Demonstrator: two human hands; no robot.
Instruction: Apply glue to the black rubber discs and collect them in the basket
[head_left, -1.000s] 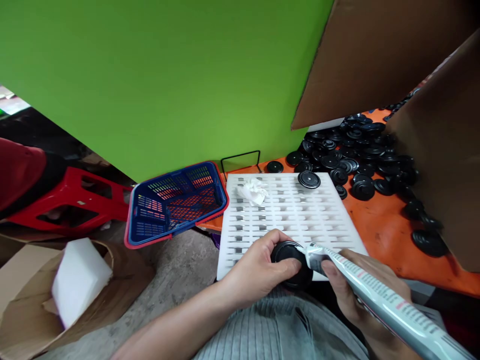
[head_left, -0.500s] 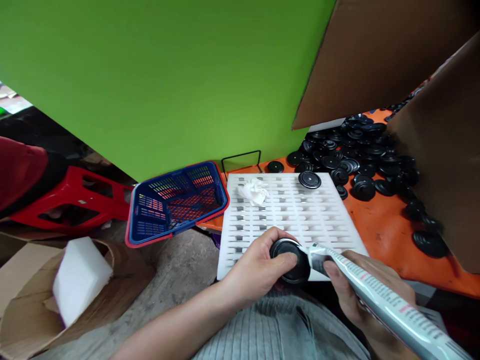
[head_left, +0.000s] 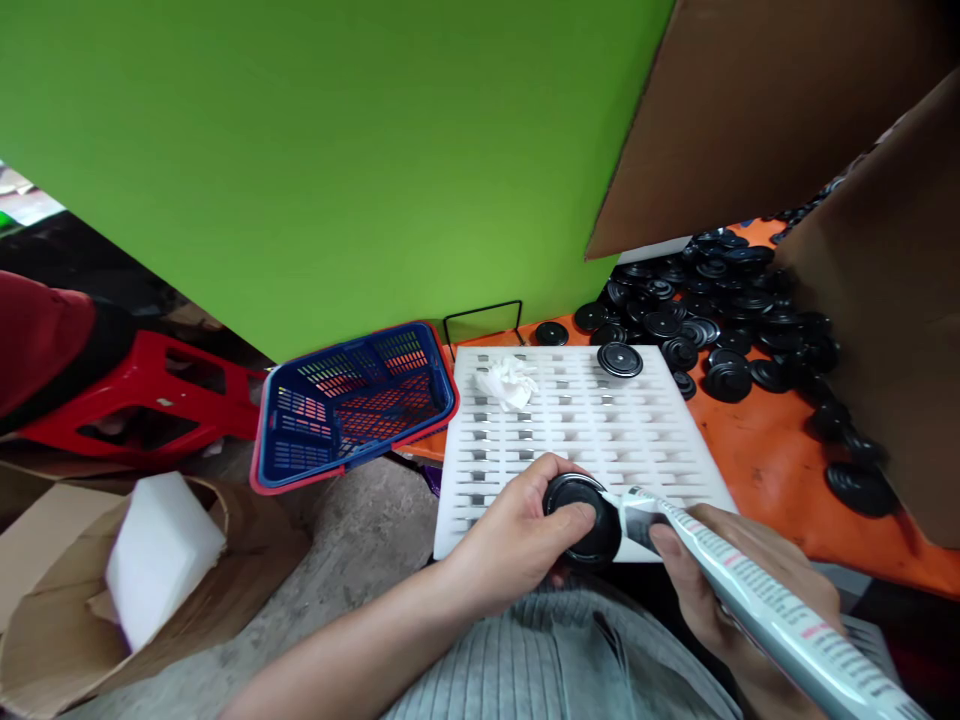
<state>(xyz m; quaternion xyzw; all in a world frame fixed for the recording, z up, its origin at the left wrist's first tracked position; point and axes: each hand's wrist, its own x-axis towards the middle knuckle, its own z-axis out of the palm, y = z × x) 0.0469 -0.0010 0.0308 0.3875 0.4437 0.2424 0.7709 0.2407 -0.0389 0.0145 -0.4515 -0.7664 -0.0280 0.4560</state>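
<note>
My left hand (head_left: 510,545) grips a round black disc (head_left: 574,530) with a shiny raised rim, thumb pressed on its face. A long silvery-white glue tube (head_left: 780,605) with printed text is squeezed in my right hand (head_left: 697,580). Its pale nozzle (head_left: 613,500) meets the disc's upper right rim; whether glue is coming out cannot be made out. Under and beyond the hands lies a white slotted foam tray (head_left: 675,440), with small metallic pieces in some slots. Another black disc (head_left: 620,359) rests at its far edge, and a crumpled tissue (head_left: 510,383) lies at the far left.
Many black discs (head_left: 727,380) are heaped on the orange surface (head_left: 739,440) to the right, beside cardboard (head_left: 877,300). Left of the tray sits a blue basket (head_left: 356,410) with a red rim. Further left are a red stool (head_left: 165,400) and a carton (head_left: 247,550) holding white foam.
The nozzle tip has shifted slightly left along the disc's rim, and the disc has moved very slightly in my left hand. Everything else stays put.
</note>
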